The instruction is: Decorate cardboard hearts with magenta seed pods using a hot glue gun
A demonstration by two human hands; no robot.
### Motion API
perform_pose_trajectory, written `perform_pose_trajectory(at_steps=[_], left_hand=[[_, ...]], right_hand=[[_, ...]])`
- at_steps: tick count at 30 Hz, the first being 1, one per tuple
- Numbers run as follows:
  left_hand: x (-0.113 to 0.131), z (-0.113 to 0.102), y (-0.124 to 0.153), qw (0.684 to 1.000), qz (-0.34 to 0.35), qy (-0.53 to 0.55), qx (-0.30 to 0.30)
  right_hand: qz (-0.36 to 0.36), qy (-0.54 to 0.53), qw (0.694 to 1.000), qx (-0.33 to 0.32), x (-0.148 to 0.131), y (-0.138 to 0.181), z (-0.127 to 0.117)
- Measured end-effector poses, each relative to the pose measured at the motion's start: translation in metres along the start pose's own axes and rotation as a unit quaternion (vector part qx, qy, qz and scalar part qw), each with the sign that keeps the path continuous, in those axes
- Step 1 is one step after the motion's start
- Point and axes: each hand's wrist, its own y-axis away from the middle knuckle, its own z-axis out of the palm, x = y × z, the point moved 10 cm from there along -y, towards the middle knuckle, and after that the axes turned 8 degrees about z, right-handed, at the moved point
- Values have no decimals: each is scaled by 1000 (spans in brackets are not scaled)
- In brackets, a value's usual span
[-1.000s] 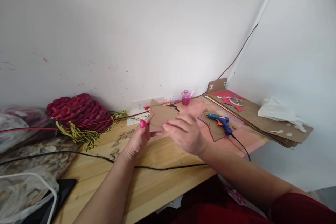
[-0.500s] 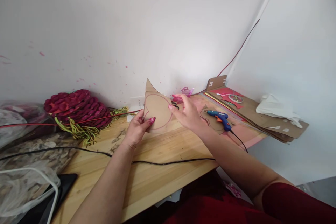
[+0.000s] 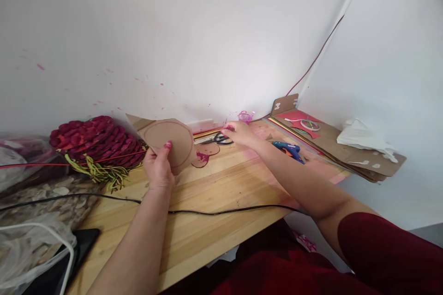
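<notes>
My left hand (image 3: 159, 168) grips a piece of brown cardboard (image 3: 178, 140), thumb on its face, tilted up above the table. A rounded outline is drawn on the cardboard in dark red, and one pointed corner sticks out to the upper left. Toward the wall, my right hand (image 3: 240, 133) has its fingers closed at the handles of black-handled scissors (image 3: 219, 138). The scissors' blades point left. Just below them lies a cardboard cutout (image 3: 204, 154) with dark red patches, partly behind the held piece.
A blue glue gun (image 3: 290, 150) lies right of centre, partly behind my right forearm. Stacked cardboard (image 3: 363, 161) bears a white plastic bag (image 3: 363, 136). At left are a dark red bundle (image 3: 97, 140) with yellow-green strings and a clear bag (image 3: 38, 239). A black cable (image 3: 221, 212) crosses the table (image 3: 207, 239).
My left hand has carried the cardboard left and tilted it. My right hand has left the cardboard and moved to the scissors, whose blades and the cutout below are now uncovered.
</notes>
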Motion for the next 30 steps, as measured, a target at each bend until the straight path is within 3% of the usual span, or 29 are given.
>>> perform_pose_trajectory(at_steps=[8,12,16,21,24,25,27,29,30], left_hand=[[4,-10,-3,998,22,-37,40],[6,-9,-4,998,29,-40,36],[9,-8,-5,997,42,-59,30],[12,-8,-5,995,57,-82,30],[11,-8,-5,996,54,-66,31],[9,-7,-5,997,49,-56,28],[4,-4,-3,998,36,-40,16],[0,0,-1,1000,19,-25,1],[-3,2,1,1000,5,-16,-6]], right_hand=[[-31,159,986,-50,18,-23,45],[-51,195,977,-67,16,-33,53],[-69,197,976,-65,12,-26,43],[-50,147,988,-22,18,-9,2],[9,31,999,20,25,1,-28],[35,-97,994,36,27,6,-37],[66,-360,930,37,25,17,-39],[85,-505,859,21,15,30,-26],[86,-540,837,4,5,37,-16]])
